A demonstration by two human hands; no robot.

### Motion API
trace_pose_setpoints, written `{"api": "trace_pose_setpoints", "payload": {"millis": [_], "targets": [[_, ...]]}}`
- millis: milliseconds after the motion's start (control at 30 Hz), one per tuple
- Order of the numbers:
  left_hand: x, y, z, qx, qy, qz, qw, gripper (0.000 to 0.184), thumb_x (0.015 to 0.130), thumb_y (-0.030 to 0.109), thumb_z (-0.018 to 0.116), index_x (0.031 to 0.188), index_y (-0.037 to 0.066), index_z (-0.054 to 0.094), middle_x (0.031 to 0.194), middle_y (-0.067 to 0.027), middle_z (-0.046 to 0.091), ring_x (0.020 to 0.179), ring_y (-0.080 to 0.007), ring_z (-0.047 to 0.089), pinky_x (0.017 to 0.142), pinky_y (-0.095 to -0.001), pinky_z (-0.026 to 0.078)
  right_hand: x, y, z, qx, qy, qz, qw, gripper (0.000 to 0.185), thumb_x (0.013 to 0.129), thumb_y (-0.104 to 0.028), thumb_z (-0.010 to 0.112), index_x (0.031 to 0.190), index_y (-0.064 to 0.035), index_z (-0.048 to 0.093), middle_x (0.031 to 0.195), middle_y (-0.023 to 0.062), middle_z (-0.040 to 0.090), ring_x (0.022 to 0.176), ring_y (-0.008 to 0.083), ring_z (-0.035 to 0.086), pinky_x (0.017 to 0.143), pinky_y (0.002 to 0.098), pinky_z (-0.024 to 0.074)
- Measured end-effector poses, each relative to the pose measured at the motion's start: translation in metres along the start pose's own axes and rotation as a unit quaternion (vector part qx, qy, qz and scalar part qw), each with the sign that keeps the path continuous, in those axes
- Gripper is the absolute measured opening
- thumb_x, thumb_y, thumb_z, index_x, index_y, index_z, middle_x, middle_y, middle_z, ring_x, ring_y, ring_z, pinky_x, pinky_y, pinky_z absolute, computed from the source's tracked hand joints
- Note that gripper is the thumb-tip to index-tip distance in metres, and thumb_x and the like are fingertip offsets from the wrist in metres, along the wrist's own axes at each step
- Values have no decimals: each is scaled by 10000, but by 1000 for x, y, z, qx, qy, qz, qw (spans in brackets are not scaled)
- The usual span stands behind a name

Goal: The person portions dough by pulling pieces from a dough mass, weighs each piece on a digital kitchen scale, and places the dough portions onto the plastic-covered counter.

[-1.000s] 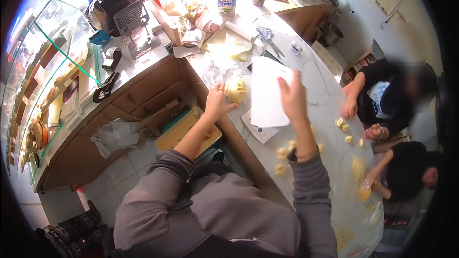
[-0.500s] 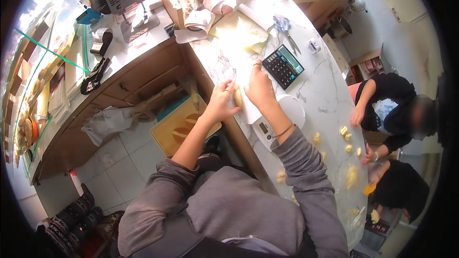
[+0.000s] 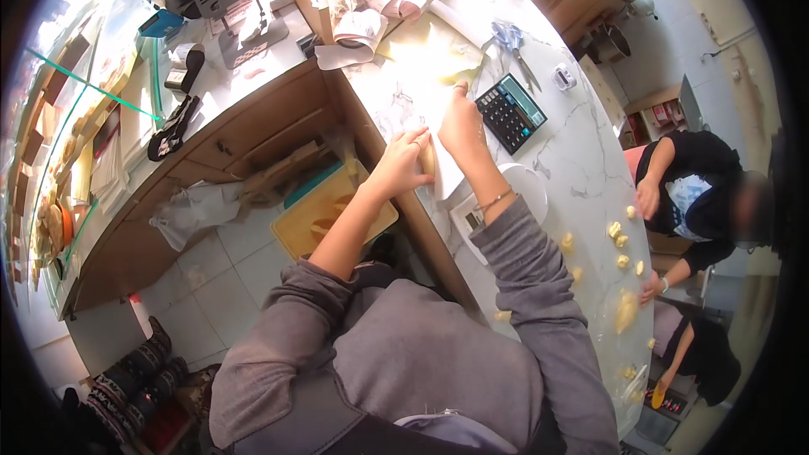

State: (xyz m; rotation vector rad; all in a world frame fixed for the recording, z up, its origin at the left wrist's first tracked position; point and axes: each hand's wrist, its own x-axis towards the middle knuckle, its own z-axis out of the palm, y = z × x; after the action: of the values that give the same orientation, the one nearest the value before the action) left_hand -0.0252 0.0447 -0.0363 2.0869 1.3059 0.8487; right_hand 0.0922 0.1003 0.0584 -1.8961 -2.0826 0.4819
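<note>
Separate small pieces of yellow dough [image 3: 618, 234] already lie scattered on the tabletop [image 3: 581, 164], so the portioning is judged to be partly done. The main dough lump [image 3: 428, 157] is found near the front edge of the tabletop, between the two hands; whether it is whole or partly cut cannot be told, since most of it is covered. More of it is judged to be left for dividing.

The lump's near side is held in the left hand [image 3: 399, 167], whose grip is narrowed, with the fingers and thumb set about it. A thin, stiff-looking white sheet [image 3: 450, 175] is gripped in the right hand [image 3: 463, 129], the fingers curled closed at its upper part, and it is held against or just beside the dough; actual contact cannot be made out.

Near the right forearm, a flat, pale scale [image 3: 466, 217] is partly covered by the sleeve, with a smooth, round white plate [image 3: 531, 184] beside it. The small pieces are lumpy and irregular, while a larger, flatter yellow mass [image 3: 626, 310] is seen farther along. The tabletop is smooth, pale and grey-veined, and a hard, dark calculator [image 3: 511, 114] is set on it beyond the right hand.
</note>
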Motion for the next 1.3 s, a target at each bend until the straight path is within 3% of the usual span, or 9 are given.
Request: {"api": "trace_pose_setpoints", "payload": {"millis": [267,433,533,667,800,933,1000,1133,1300], "targets": [[-5,1,-1,-5,27,35,999,475,555,131,732,986,11,571,957,-139,577,912,-280,538,807,-349,435,-22,15,-3,-34,-26,46,998,513,832,-30,419,1287,120,234,883,294,601,847,380,619,752,411,506],[-11,8,6,5,59,-14,998,400,575,147,700,930,1,591,812,-134,597,801,-281,563,742,-352,452,-10,-10,-1,2,-45,43,998,631,756,-14,511,1283,152,205,890,325,581,896,398,598,771,428,487],[-19,8,7,-6,104,-71,992,357,600,160,677,905,-9,600,742,-132,592,707,-265,572,676,-342,465,11,-12,8,-3,11,17,1000,478,853,-73,401,1268,134,283,865,283,604,848,378,615,739,422,500],[-33,22,-20,-105,187,-180,960,311,631,110,655,888,-57,599,682,-97,588,640,-172,568,607,-284,471,15,13,-3,91,83,23,992,652,763,-70,579,1277,132,233,940,317,574,885,410,590,759,423,484],[-34,43,-36,-185,238,-137,944,322,675,67,618,973,-56,609,778,-107,603,620,-129,531,617,-245,462,-10,58,-59,178,244,-57,952,667,706,-100,704,1203,122,319,1019,309,548,949,390,571,803,387,469],[2,94,-9,-164,99,39,981,423,708,34,584,1130,22,577,940,-84,576,841,-207,546,747,-300,446,-82,88,-157,260,275,-50,924,591,726,-89,705,1185,63,366,1030,185,556,934,237,571,827,324,453],[21,122,14,-21,37,135,990,508,723,30,549,1229,61,513,938,-78,563,891,-223,521,781,-325,436,-123,94,-190,254,288,-28,923,543,748,-58,683,1187,41,379,1053,128,536,953,184,539,845,309,435],[43,129,71,150,-134,187,962,564,758,199,604,1294,119,447,937,-53,591,924,-205,534,798,-348,413,-185,132,-202,244,327,10,913,498,780,-64,659,1187,30,387,1082,112,509,1016,169,494,896,292,386],[41,113,47,73,-111,129,983,709,695,397,707,1296,126,447,927,-66,589,866,-223,540,764,-328,432,-235,140,-196,278,325,104,898,487,791,-77,651,1189,23,389,1100,107,511,1012,172,496,901,293,381]]}}
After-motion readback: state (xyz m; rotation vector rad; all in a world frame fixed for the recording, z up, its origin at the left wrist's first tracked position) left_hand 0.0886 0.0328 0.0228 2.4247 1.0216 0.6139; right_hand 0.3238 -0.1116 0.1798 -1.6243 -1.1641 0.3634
